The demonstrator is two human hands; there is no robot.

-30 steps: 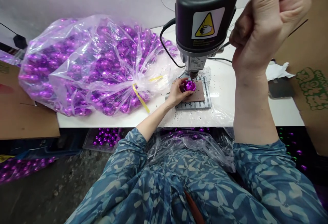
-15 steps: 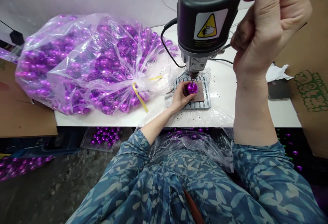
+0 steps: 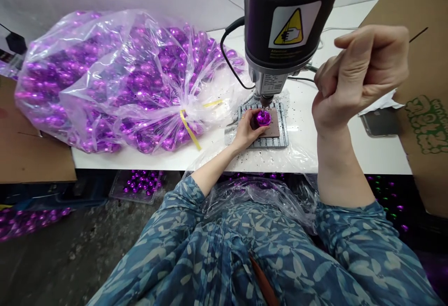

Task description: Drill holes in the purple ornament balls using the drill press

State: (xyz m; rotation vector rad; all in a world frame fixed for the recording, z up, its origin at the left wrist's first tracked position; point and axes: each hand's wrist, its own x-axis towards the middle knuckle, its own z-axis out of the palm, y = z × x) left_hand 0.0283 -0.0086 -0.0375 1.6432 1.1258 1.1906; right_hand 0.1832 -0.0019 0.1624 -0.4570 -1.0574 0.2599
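My left hand (image 3: 248, 131) pinches a shiny purple ball (image 3: 263, 118) between thumb and fingers on a small brown board (image 3: 275, 129). The board lies on the slotted metal base (image 3: 282, 141) of a drill press (image 3: 294, 30). Straight above the ball is the chuck (image 3: 267, 102), its bit reaching down to the ball's top. How deep the bit sits I cannot tell. My right hand (image 3: 360, 72) is closed around the drill press lever (image 3: 310, 67) at the machine's right side; most of the lever is hidden by the fingers.
A big clear bag (image 3: 133, 81) of purple balls, tied with yellow strip, fills the left of the white table (image 3: 168, 161). Cardboard boxes (image 3: 425, 124) flank both sides. A phone-like dark slab (image 3: 381, 123) lies at right. Below stands a bin (image 3: 140, 187) of purple balls. Dark shavings surround the base.
My right hand has come down with the lever, from beside the motor housing's upper part to lower down. My left hand still holds the ball in the same place under the bit.
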